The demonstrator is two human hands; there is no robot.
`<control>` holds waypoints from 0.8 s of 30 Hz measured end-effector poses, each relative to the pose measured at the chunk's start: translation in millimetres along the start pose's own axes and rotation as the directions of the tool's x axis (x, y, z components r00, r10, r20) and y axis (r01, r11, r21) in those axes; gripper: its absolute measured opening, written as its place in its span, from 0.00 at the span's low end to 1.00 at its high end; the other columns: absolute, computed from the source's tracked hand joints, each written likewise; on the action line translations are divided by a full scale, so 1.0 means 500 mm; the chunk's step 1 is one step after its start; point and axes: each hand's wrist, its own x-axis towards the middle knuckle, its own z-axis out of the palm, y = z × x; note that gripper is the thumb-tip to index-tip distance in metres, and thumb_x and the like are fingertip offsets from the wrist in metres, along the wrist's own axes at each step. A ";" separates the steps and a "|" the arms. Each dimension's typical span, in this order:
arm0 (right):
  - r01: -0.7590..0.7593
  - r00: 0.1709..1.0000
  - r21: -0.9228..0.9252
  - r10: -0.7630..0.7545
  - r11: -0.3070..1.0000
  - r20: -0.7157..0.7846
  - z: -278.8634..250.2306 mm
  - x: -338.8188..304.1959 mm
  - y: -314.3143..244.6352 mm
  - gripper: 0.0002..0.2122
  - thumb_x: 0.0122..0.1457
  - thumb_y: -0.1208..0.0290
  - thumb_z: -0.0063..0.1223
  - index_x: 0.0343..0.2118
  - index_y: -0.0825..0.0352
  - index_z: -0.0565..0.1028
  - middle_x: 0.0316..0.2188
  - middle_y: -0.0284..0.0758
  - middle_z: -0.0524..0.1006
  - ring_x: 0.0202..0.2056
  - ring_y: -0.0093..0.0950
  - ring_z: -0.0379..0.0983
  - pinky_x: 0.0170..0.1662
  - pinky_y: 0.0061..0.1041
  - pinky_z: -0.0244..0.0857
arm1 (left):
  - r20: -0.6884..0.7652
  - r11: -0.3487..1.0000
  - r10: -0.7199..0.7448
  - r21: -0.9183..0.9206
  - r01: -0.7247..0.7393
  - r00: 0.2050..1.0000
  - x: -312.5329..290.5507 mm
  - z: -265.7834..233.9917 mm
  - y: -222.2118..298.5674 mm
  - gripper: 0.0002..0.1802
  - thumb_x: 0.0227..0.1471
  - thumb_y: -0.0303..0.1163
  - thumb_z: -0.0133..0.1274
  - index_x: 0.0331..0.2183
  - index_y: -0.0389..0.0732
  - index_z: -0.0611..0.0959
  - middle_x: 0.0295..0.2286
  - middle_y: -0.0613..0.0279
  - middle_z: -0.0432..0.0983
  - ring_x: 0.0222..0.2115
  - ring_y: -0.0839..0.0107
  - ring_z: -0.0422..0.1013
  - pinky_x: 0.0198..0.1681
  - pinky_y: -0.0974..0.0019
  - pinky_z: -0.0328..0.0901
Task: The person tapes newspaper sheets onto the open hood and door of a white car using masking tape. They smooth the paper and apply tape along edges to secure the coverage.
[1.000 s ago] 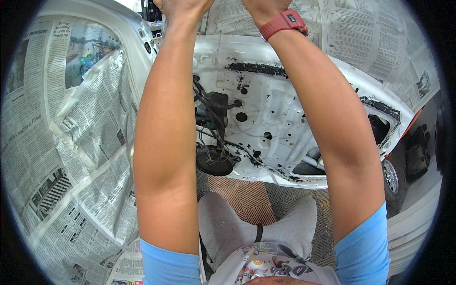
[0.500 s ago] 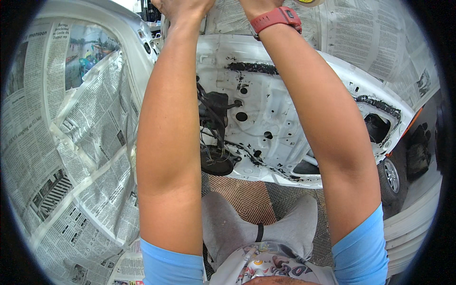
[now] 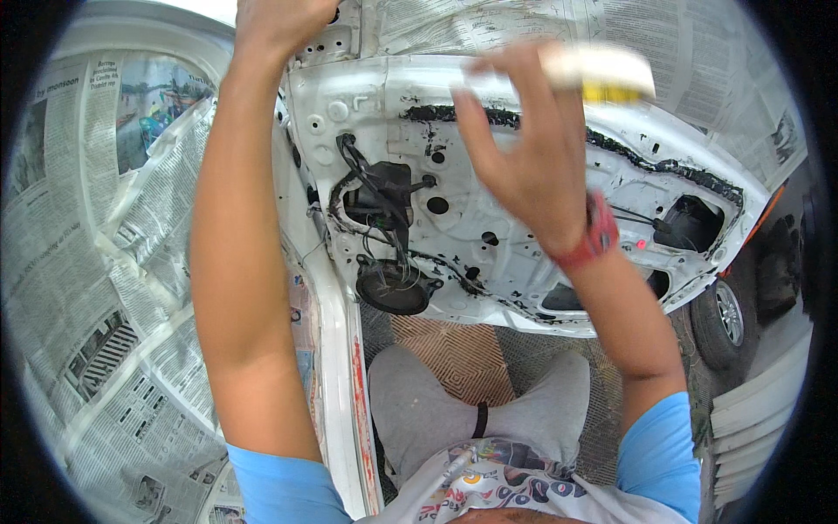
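My left hand [image 3: 275, 28] is at the top edge, beside the white metal near the door's hinge side. Its fingers are mostly cut off, so what they do is hidden. My right hand [image 3: 537, 162], blurred by motion, is raised above the bare white car door panel [image 3: 524, 210]. Thumb and forefinger are apart with nothing visible between them. Against its other fingers is a smeared white roll of tape [image 3: 602, 70] with a yellow inside, seemingly held by them. A red watch [image 3: 598, 231] circles that wrist.
Newspaper [image 3: 131, 262] taped together covers the car at left, and more newspaper [image 3: 698, 70] lies beyond the door. Black wiring [image 3: 384, 201] and a round speaker [image 3: 393, 286] are on the door. A wheel [image 3: 724, 314] stands at right, above a patterned floor mat [image 3: 449, 354].
Both hands have come back from beyond the top edge. My right hand moved down toward me with the tape roll beside its fingers; my left arm shifted left, uncovering more of the door.
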 end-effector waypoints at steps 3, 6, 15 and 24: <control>-0.176 0.958 0.033 0.164 0.984 0.236 -0.102 -0.189 -0.041 0.13 0.56 0.76 0.69 0.43 0.62 0.78 0.42 0.44 0.77 0.47 0.47 0.73 0.53 0.46 0.64 | -0.221 0.922 0.367 0.217 -0.322 0.903 -0.102 0.065 0.000 0.14 0.54 0.42 0.69 0.41 0.48 0.93 0.41 0.61 0.88 0.44 0.59 0.83 0.50 0.55 0.75; -0.334 0.860 0.026 0.294 0.942 0.417 -0.168 -0.321 -0.087 0.12 0.54 0.75 0.70 0.41 0.62 0.79 0.38 0.41 0.75 0.42 0.45 0.72 0.46 0.45 0.63 | 0.030 0.946 0.323 -0.025 -0.323 0.946 -0.165 0.076 -0.005 0.09 0.58 0.33 0.65 0.42 0.49 0.92 0.45 0.63 0.87 0.47 0.56 0.81 0.52 0.57 0.75; -0.639 0.594 -0.151 0.609 0.754 0.526 -0.281 -0.551 -0.144 0.08 0.56 0.71 0.69 0.36 0.64 0.81 0.38 0.43 0.76 0.44 0.47 0.72 0.47 0.46 0.63 | 0.333 0.968 0.213 0.053 -0.244 0.919 -0.154 0.077 0.020 0.13 0.60 0.37 0.58 0.40 0.43 0.93 0.42 0.59 0.86 0.47 0.54 0.80 0.55 0.52 0.72; -0.768 0.401 -0.236 0.735 0.595 0.547 -0.360 -0.669 -0.175 0.07 0.60 0.70 0.67 0.37 0.65 0.81 0.41 0.47 0.78 0.46 0.51 0.72 0.50 0.48 0.63 | 0.492 0.918 0.175 0.232 -0.322 0.853 -0.137 0.062 0.072 0.16 0.60 0.39 0.58 0.44 0.44 0.92 0.40 0.59 0.85 0.47 0.54 0.79 0.57 0.51 0.71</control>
